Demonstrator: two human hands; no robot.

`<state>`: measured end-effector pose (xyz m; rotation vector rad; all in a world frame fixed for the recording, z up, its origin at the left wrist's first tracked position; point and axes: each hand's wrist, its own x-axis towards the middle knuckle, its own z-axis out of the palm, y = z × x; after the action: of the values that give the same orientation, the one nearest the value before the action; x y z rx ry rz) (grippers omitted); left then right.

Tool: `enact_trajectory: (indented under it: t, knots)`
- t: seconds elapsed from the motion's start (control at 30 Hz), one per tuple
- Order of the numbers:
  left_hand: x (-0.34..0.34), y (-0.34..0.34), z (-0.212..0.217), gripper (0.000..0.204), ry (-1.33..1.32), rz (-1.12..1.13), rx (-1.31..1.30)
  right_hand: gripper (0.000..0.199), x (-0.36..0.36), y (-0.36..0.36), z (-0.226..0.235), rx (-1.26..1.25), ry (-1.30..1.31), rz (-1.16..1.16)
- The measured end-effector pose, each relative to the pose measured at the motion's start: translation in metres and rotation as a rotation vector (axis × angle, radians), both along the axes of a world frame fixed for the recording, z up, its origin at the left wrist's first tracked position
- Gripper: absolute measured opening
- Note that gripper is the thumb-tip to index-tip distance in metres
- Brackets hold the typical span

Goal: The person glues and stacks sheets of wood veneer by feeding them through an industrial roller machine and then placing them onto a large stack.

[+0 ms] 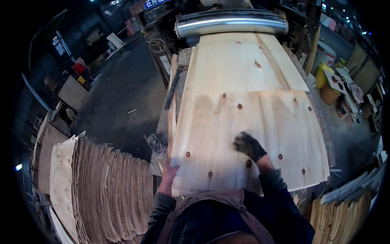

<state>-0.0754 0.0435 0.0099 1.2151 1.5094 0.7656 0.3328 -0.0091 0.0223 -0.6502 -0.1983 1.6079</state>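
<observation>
A pale wood veneer sheet with several dark knots lies flat in front of me, its far edge meeting another veneer sheet that reaches a shiny metal roller. At the near left edge, my bare left hand grips the nearer sheet, thumb on top; its other fingers are partly hidden. Over the middle of this sheet is my right hand in a dark glove, slightly blurred. Its fingers stretch out to the left and hold nothing; whether they touch the wood I cannot tell.
To my left stands a tall row of brown veneer sheets on edge. More wood sheets stand at the lower right. A handwheel is left of the roller. Beyond the right side are a yellow bag and a white drum.
</observation>
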Motion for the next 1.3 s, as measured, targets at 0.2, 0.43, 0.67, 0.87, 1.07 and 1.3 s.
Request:
enact_trajectory:
  t: [0.2,0.43,0.67,0.87,1.07,1.3]
  knots:
    - [-0.011,0.007,0.046,0.053,-0.271,-0.087,0.059,0.046,-0.056,-0.125,0.004,-0.085,0.053,0.317]
    - [-0.001,-0.001,0.126,0.054,-0.414,-0.260,0.114,0.031,-0.070,-0.212,-0.041,-0.013,-0.718,0.282]
    - [-0.014,0.005,0.144,0.062,-0.579,-0.167,0.088,0.020,-0.060,-0.232,-0.005,0.040,-1.762,0.202]
    - [-0.010,0.019,0.092,0.055,-0.261,-0.146,0.166,0.035,-0.058,-0.174,0.019,-0.283,-0.248,-0.172]
    - [-0.004,0.014,0.043,0.039,0.196,-0.206,0.228,0.035,-0.026,-0.125,0.018,-0.404,-0.337,-0.179]
    - [0.005,0.002,0.050,0.044,0.360,-0.051,0.405,0.039,-0.010,-0.120,-0.002,-0.437,-0.384,-0.124]
